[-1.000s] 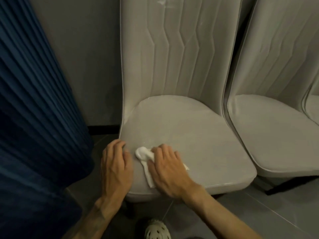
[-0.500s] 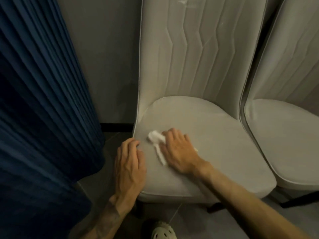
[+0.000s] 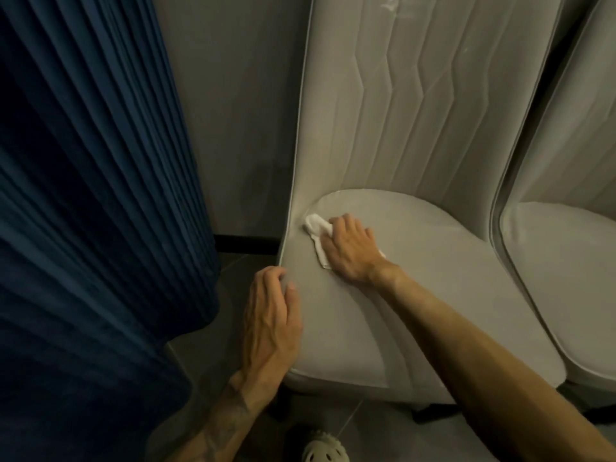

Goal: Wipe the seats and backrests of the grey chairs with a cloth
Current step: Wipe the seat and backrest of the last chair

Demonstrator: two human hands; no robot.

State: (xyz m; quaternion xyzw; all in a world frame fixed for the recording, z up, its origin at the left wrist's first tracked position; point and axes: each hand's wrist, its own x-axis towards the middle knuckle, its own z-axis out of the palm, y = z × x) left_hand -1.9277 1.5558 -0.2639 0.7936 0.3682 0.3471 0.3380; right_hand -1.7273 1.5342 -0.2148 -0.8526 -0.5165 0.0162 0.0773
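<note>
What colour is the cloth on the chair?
White. The cloth shows best in the head view, under the right hand.

Facing the left chair (image 3: 450,328), the right chair (image 3: 560,261) just beside it, the curtain (image 3: 83,195) to its left, the wall (image 3: 233,111) behind. Pressing the cloth (image 3: 315,226) under the right hand (image 3: 350,253) onto the rear left corner of the seat (image 3: 426,261). Resting the left hand (image 3: 270,321) on the seat's left edge.

Right hand (image 3: 352,251) pressing white cloth (image 3: 317,234) on grey seat (image 3: 433,295), left hand (image 3: 271,320) alongside

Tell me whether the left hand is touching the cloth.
Apart. Head view: the left hand rests on the seat, with bare cushion between it and the cloth.
</note>
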